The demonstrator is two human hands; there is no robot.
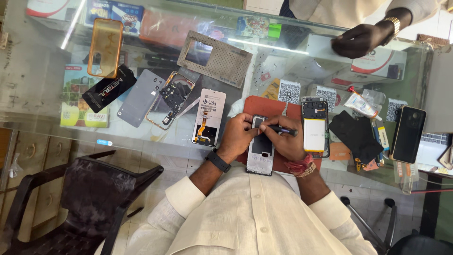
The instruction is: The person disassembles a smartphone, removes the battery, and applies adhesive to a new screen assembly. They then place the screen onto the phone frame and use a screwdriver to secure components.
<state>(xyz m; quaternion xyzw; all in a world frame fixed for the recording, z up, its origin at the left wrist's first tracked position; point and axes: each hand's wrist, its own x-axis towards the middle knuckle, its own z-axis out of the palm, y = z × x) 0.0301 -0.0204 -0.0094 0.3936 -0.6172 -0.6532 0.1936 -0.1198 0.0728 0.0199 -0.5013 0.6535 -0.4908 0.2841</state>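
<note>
We are working at the near edge of the glass counter point(28, 94), where a red mat point(264, 105) is lying; on it we are steadying an opened phone frame point(260, 153) with our left hand point(238, 136), fingers curled and pressing on its upper left side; our right hand point(285, 141) is closed around a dark pen-like tool point(283, 129), its tip lying across the frame's top; just right of that hand, an opened phone with a pale battery point(315, 127) is resting on the mat's right edge; left of our left hand, a screen part with an orange ribbon cable point(209, 118) is lying near the counter's near edge; farther left, a phone in a clear case point(170, 99) and a grey back cover point(139, 97) are lying side by side; toward the right end, a black phone point(408, 134) is lying face up; farther back, a perforated grey frame point(214, 57) and an orange-tinted phone case point(105, 47) are sitting toward the far edge; beyond the far right edge, another person's hand point(361, 40) is hovering, fingers bunched.
</note>
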